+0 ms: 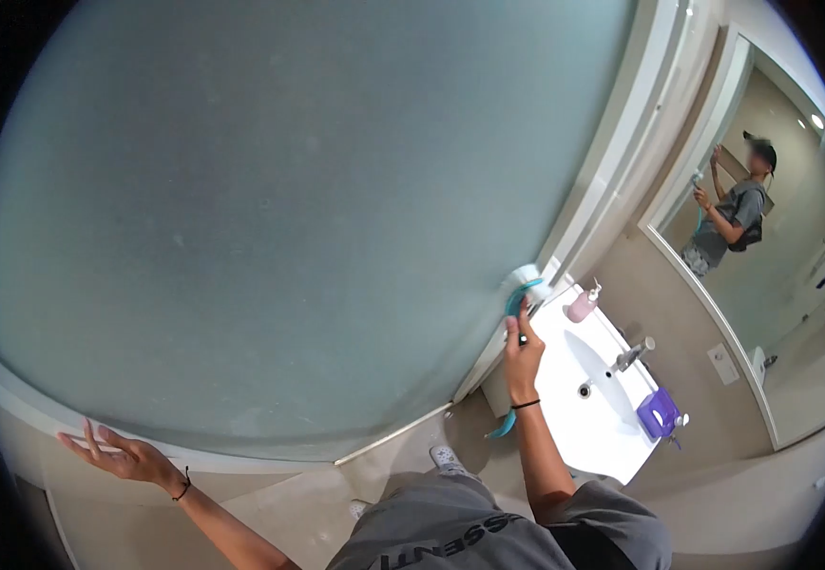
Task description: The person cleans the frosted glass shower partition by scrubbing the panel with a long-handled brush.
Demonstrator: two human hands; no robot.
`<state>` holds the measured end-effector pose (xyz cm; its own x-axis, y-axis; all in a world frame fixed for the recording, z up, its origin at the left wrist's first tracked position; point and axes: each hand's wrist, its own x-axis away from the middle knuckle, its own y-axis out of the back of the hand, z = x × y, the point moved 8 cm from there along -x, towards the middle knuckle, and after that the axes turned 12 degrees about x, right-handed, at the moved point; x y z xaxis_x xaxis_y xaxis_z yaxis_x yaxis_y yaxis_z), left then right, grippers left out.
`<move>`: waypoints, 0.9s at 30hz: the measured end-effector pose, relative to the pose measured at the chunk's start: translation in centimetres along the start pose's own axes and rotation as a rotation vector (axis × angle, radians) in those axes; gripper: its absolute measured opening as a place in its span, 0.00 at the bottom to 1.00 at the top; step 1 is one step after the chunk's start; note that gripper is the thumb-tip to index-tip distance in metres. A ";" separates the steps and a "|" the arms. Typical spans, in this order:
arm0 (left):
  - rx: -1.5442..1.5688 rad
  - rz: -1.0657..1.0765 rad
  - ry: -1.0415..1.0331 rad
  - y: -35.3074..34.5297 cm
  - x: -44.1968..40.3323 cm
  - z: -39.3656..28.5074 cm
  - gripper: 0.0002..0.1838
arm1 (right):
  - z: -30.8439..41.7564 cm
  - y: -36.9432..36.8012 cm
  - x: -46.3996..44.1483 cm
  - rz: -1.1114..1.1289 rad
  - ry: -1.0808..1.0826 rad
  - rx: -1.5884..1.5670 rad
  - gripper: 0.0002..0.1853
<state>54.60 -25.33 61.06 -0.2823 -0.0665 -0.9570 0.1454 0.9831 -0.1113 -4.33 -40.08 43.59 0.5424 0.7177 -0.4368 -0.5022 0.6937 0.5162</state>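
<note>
My right hand [524, 356] is closed around the teal handle of a scrub brush [527, 281]. The brush's white bristles are at the right edge of a large frosted glass panel [289, 209], beside its white frame [595, 176]; whether they touch the glass I cannot tell. Below the hand, the teal handle end [503, 426] sticks out past the wrist. Over at the lower left, my left hand [120, 454] has its fingers spread and holds nothing. It is at the panel's white edge frame, seemingly resting against it.
To the right is a white sink [557, 418] with a metal faucet [635, 353]. A pink soap pump bottle [583, 304] and a purple container [660, 412] stand on its rim. A wall mirror [797, 275] reflects the person. Below are the tiled floor [389, 465] and my feet.
</note>
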 end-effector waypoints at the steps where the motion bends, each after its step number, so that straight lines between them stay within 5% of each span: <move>1: 0.018 0.011 -0.029 -0.1 0.0 0.1 0.14 | 1.1 1.1 -1.3 -0.003 0.008 -0.036 0.22; 5: 0.016 0.019 -0.036 0.1 0.4 0.8 0.14 | 4.3 3.5 -4.7 -0.115 0.163 -0.175 0.21; 6: -0.068 0.026 -0.147 0.0 0.0 -0.2 0.13 | 3.4 2.8 -3.9 0.001 -0.014 -0.080 0.22; 10: 0.037 -0.004 -0.021 -0.1 0.6 1.3 0.14 | -2.6 -3.0 3.1 0.044 0.225 -0.035 0.21; 12: 0.088 0.011 -0.074 0.2 1.0 2.5 0.13 | -4.7 -3.6 3.0 0.332 -0.110 0.044 0.18; 14: 0.155 0.013 -0.020 0.0 0.9 1.9 0.13 | -4.6 -1.9 -1.3 0.016 0.174 -0.179 0.17; 16: 0.040 0.082 0.009 0.7 0.4 0.8 0.13 | -0.8 0.6 -5.1 -0.038 0.097 -0.082 0.18; 19: 0.015 0.209 0.185 2.0 2.0 -0.5 0.16 | 8.4 1.5 -1.3 -0.025 0.264 -0.127 0.25; 20: 0.087 0.203 0.271 3.4 4.4 -0.3 0.15 | 7.0 -0.4 0.6 -0.085 0.399 -0.243 0.24; 22: -0.069 0.377 0.395 6.8 11.8 0.8 0.15 | 6.9 -2.2 4.0 0.130 0.420 -0.067 0.19; 23: -0.112 0.517 0.513 8.6 16.9 1.8 0.16 | 6.8 -2.7 4.9 0.276 0.394 0.006 0.17; 25: -0.208 0.868 1.125 15.8 36.0 6.9 0.25 | 3.4 -2.3 1.5 0.117 0.329 -0.057 0.16; 26: -0.110 1.261 1.356 19.9 48.1 8.5 0.31 | 2.1 -1.4 -0.8 -0.125 0.391 -0.086 0.19; 27: 0.226 1.339 1.920 22.2 47.3 2.3 0.31 | 5.5 0.8 -1.9 -0.111 0.319 -0.169 0.21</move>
<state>46.67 -7.04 12.73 -0.1894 0.6579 0.7289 0.9550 0.2960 -0.0190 -2.06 -41.25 48.90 0.3758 0.6021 -0.7045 -0.5708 0.7493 0.3359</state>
